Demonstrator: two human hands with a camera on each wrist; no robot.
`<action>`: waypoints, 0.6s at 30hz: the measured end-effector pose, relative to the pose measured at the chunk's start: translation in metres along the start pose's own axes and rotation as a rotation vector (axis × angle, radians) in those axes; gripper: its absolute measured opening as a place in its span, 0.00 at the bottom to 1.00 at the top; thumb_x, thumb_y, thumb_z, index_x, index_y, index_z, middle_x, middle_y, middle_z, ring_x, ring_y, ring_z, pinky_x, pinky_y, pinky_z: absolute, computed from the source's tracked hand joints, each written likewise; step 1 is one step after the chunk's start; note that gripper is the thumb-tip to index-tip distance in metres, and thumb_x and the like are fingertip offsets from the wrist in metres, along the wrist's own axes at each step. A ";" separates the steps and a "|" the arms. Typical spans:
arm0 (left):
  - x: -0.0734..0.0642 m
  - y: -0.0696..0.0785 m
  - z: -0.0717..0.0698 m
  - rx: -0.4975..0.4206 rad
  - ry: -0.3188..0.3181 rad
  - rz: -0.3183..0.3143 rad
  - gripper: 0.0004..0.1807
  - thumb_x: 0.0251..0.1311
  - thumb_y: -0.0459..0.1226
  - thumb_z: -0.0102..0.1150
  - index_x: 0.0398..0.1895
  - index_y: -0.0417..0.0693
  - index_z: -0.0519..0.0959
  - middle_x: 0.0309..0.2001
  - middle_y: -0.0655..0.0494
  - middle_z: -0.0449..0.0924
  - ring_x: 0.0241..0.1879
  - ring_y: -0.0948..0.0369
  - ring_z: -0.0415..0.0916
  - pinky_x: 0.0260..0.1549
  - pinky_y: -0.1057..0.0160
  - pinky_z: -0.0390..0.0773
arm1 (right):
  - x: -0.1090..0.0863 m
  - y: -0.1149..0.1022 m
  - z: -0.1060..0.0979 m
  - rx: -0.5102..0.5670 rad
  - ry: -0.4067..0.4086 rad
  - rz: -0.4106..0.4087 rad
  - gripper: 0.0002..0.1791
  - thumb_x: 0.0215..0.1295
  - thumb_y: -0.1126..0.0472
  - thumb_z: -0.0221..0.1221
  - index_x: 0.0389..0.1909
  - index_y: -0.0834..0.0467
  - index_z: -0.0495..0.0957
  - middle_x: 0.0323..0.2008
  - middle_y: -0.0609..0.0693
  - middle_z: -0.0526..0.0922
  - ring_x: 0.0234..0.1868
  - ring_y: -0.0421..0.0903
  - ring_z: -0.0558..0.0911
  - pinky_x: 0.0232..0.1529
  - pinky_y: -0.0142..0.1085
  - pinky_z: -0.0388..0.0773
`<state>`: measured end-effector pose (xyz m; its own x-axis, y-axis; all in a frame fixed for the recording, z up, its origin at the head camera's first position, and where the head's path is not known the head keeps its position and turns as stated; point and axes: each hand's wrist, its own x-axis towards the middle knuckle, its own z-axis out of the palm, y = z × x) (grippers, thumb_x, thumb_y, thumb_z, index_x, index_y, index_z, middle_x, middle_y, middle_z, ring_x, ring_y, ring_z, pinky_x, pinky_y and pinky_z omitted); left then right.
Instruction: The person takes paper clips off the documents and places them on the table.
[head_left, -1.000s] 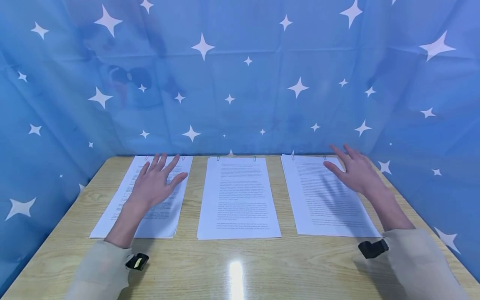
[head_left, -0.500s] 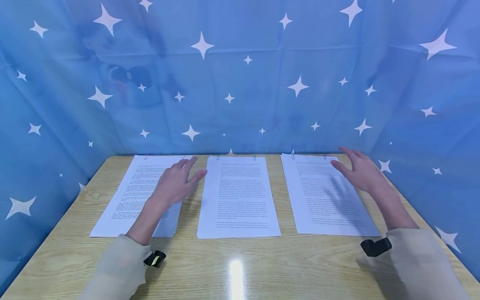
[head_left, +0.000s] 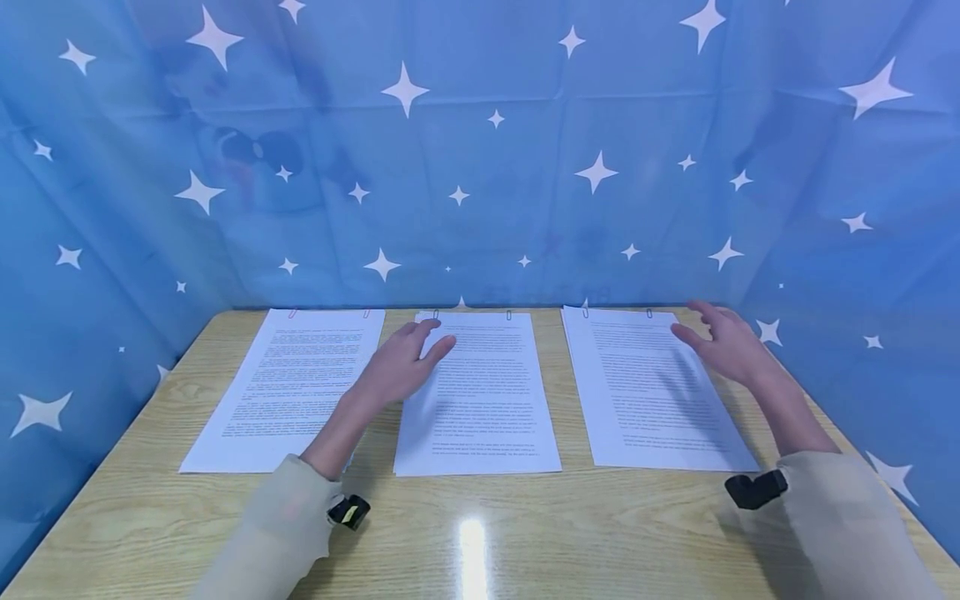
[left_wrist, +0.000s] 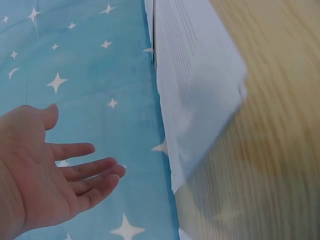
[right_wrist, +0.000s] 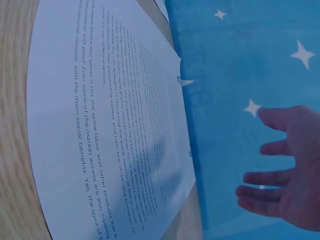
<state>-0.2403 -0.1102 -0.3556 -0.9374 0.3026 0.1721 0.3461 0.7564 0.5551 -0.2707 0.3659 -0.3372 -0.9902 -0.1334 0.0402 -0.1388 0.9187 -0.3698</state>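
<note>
Three clipped stacks of printed paper lie side by side on a wooden table (head_left: 150, 517). My left hand (head_left: 405, 362) hovers with fingers spread over the left edge of the middle stack (head_left: 487, 400), holding nothing; in the left wrist view the left hand (left_wrist: 55, 175) is open beside a paper stack (left_wrist: 195, 95). The left stack (head_left: 288, 383) lies uncovered. My right hand (head_left: 723, 340) floats open above the far right corner of the right stack (head_left: 645, 392); the right wrist view shows the right hand (right_wrist: 285, 175) with straight fingers above that paper (right_wrist: 105, 130).
A blue curtain with white stars (head_left: 480, 150) walls the table at the back and both sides. Small paper clips (head_left: 508, 316) hold the stacks' far edges. Black wrist cameras (head_left: 753, 488) sit on both sleeves. Bare wood runs along the table's near edge.
My left hand has lifted off the left stack and moved right to the middle stack's left edge. My right hand has drifted slightly right and back over the right stack.
</note>
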 end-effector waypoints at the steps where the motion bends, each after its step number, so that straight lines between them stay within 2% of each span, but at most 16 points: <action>1: 0.002 0.002 0.002 -0.008 -0.004 -0.001 0.37 0.77 0.58 0.40 0.73 0.37 0.65 0.69 0.35 0.67 0.72 0.41 0.60 0.66 0.41 0.63 | 0.000 0.001 0.000 0.002 -0.002 0.005 0.44 0.79 0.38 0.42 0.75 0.72 0.51 0.69 0.80 0.54 0.65 0.77 0.62 0.58 0.70 0.63; 8: 0.013 0.017 0.016 -0.064 -0.001 0.020 0.34 0.79 0.53 0.42 0.71 0.34 0.66 0.67 0.36 0.70 0.68 0.43 0.66 0.65 0.44 0.66 | 0.001 0.005 0.000 0.017 -0.022 0.019 0.42 0.79 0.40 0.44 0.73 0.74 0.52 0.67 0.79 0.57 0.65 0.76 0.62 0.57 0.70 0.64; 18: 0.030 0.040 0.039 -0.115 -0.018 -0.015 0.25 0.75 0.41 0.52 0.68 0.36 0.70 0.62 0.37 0.75 0.60 0.46 0.74 0.58 0.48 0.75 | -0.002 0.018 0.001 0.036 -0.064 0.073 0.44 0.79 0.40 0.43 0.71 0.77 0.52 0.62 0.83 0.63 0.61 0.78 0.66 0.55 0.68 0.67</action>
<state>-0.2534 -0.0484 -0.3605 -0.9413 0.3029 0.1492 0.3246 0.6899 0.6471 -0.2716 0.3826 -0.3450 -0.9948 -0.0908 -0.0471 -0.0643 0.9131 -0.4026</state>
